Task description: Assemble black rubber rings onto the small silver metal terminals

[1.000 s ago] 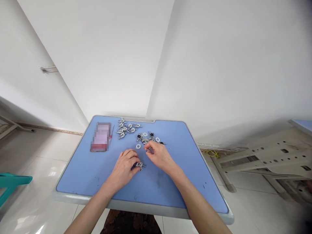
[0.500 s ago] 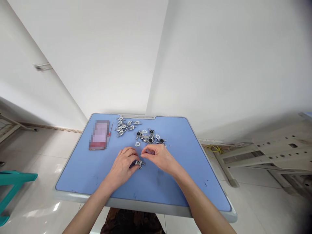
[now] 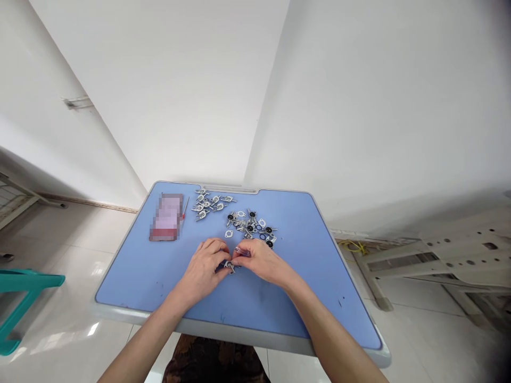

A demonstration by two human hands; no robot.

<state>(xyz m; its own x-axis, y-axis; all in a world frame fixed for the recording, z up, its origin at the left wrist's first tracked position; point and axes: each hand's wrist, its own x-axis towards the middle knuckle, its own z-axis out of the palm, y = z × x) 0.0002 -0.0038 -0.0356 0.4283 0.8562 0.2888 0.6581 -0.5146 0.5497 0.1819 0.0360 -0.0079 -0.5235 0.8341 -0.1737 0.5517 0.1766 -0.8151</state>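
**Left hand (image 3: 202,271) and right hand (image 3: 258,260) closing on a metal fitting (image 3: 229,266)**

The left hand is clenching around the fitting, which is sitting low over the blue surface (image 3: 131,271). The right hand is pinching a small shiny piece (image 3: 242,251) just above it, its fingers meeting the left hand. Farther off, a cluster of metal parts with black rings (image 3: 250,226) and a second cluster of metal parts (image 3: 207,205) are lying near the far edge, beside a pixelated flat packet (image 3: 166,224).
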